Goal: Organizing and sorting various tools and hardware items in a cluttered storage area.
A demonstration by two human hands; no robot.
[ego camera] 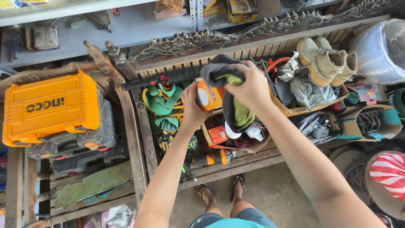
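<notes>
— What's closest to the camera?

— The two forearms, rising from the bottom edge. The left hand (195, 110) has its fingers wrapped around a small orange canister (208, 96); the right hand (252, 86) pinches a dark grey cloth with a green lining (233, 98), draped over the fingers and hanging down.

— How do the two sit?

— Touching, I think. The cloth lies just right of the canister and over its upper end. The canister's long axis tilts up and to the left, its pale round end facing the camera. Both are held above a cluttered wooden bench (236, 166), not resting on it.

— Packages, labels?

— An orange hard case (49, 109) with a dark label strip at far left, on darker tool cases. Below the hands, a small orange box (218, 135) in an open cardboard carton (253, 147). A yellow box (241, 10) on the grey shelf up top. A red-and-white striped thing (390, 173) at lower right; what it is, I can't tell.
</notes>
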